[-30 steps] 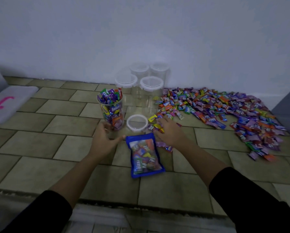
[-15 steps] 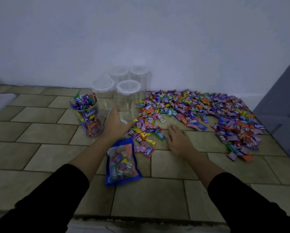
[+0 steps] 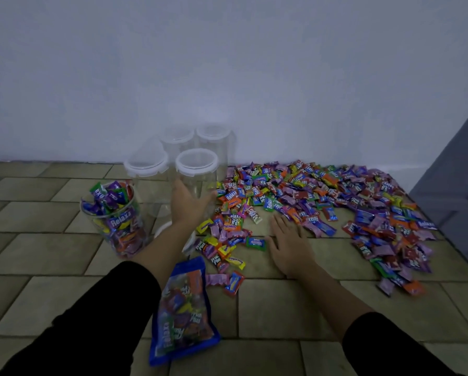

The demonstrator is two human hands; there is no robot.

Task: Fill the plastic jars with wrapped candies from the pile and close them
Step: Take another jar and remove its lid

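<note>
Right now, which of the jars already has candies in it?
The lidless jar standing alone at far left, packed to the brim with wrapped candies. The four jars by the wall are clear, empty and wear white lids.

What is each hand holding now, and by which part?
The right hand holds nothing; it lies flat on the floor. The left hand is at the lower wall of the front empty jar; whether it grips cannot be told.

Left hand (image 3: 188,206) at lidded jar (image 3: 196,164), right hand (image 3: 288,244) flat beside candies (image 3: 322,194).
</note>
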